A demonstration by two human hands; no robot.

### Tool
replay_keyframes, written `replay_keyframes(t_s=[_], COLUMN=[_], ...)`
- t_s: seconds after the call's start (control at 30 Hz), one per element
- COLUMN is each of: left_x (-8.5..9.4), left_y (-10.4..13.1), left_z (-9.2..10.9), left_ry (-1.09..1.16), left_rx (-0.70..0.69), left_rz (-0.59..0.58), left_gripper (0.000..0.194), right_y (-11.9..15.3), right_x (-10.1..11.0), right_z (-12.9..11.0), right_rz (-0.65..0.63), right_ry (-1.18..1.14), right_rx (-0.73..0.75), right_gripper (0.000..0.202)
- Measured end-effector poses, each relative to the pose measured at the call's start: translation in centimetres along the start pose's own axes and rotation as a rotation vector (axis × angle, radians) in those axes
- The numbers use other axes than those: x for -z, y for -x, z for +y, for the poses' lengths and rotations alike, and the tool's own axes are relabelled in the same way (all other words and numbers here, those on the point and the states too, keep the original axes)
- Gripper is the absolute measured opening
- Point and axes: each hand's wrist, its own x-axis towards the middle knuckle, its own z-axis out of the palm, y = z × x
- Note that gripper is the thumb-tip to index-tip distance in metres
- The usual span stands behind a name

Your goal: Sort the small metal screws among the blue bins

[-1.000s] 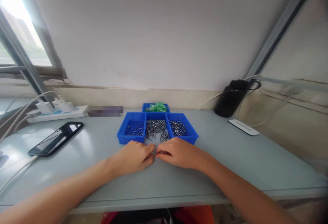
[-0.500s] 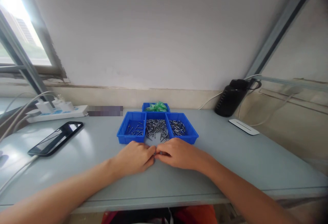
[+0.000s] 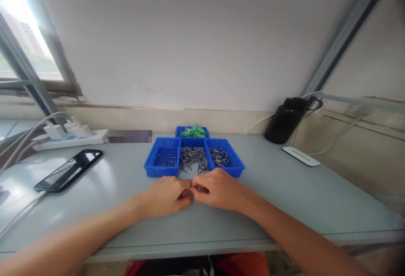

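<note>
My left hand (image 3: 168, 196) and my right hand (image 3: 215, 188) meet fingertip to fingertip over the grey table, just in front of the blue trays. Both are closed in a pinch; whatever they hold between them is too small and hidden to name. Several screws lie in the left blue tray (image 3: 152, 161). Many more form a loose pile of screws (image 3: 192, 156) on the table between the trays. The right blue tray (image 3: 236, 161) holds many short metal pieces. Behind them, a small blue tray (image 3: 179, 132) contains green plastic bags (image 3: 194, 132).
On the table (image 3: 152, 236), a phone (image 3: 69, 170) with a cable and a power strip (image 3: 76, 140) are at the left. A black bottle (image 3: 283, 122) and a flat white device (image 3: 300, 156) are at the right. A wall rises behind.
My left hand has shifted slightly down toward the table's front edge and its fingers have turned a little. My right hand has barely moved. The trays are unchanged.
</note>
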Motion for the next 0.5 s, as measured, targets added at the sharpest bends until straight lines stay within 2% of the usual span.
replay_keyframes(t_s=[0.17, 0.5], left_x=[0.78, 0.83], left_y=[-0.11, -0.11], left_z=[0.0, 0.07], left_ry=[0.335, 0.387], left_rx=[0.034, 0.033], left_rz=[-0.071, -0.08], left_gripper=[0.014, 0.016], right_y=[0.04, 0.04], right_x=[-0.17, 0.38], right_z=[0.18, 0.22], right_rz=[0.067, -0.002], right_ry=[0.013, -0.021], right_rx=[-0.025, -0.021], right_gripper=[0.011, 0.01])
